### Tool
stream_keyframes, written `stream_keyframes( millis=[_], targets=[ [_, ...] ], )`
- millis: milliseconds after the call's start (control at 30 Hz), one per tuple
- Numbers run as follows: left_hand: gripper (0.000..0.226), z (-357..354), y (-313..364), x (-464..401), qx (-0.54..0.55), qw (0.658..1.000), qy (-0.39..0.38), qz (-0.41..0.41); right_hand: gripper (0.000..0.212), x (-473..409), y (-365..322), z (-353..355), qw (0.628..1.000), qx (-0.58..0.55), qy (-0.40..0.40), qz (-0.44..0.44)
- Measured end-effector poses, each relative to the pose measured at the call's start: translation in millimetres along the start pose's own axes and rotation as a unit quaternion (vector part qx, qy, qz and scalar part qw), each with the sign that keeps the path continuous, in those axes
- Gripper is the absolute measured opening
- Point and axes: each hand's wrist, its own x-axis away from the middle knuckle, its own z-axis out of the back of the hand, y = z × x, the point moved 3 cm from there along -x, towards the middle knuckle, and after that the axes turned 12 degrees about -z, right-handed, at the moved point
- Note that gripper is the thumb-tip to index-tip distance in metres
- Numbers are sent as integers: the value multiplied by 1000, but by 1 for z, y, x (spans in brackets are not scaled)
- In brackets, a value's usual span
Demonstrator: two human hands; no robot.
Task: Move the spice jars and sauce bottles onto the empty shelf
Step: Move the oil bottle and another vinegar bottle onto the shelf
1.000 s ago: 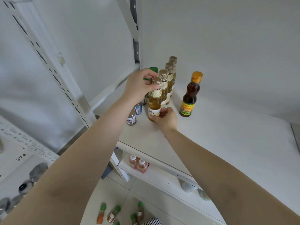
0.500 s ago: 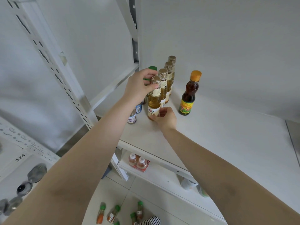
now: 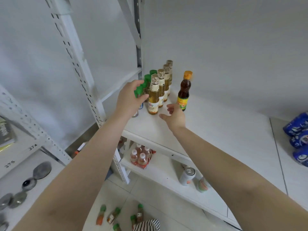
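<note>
On the white shelf a row of amber sauce bottles with gold caps stands near the back left corner. A row of green-capped spice jars stands to their left. A dark sauce bottle with an orange cap stands apart on the right. My left hand hovers beside the front amber bottle, fingers loosely curved in front of a green cap, off the bottle. My right hand floats with relaxed fingers just right of that bottle's base, touching nothing.
Blue cans lie at the shelf's right end. The lower shelf holds a pack of drink bottles and some cans. Several green-capped jars lie on the floor below. A perforated white upright stands on the left.
Both hands have let go of the front amber bottle, which now stands alone. My left hand has pulled back left and my right hand has drawn off to the right.
</note>
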Motion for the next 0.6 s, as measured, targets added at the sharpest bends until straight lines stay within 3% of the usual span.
stream_keyframes(
  millis=[133,300,600],
  targets=[
    [52,19,19,80,-68,997,-25,29,58,46,-1,18,993,93,-35,62],
    [55,55,29,182,-92,987,-35,125,62,120,-7,15,962,201,-108,151],
    [63,159,36,346,-173,951,-12,255,56,283,-25,-60,873,283,-262,296]
  ],
)
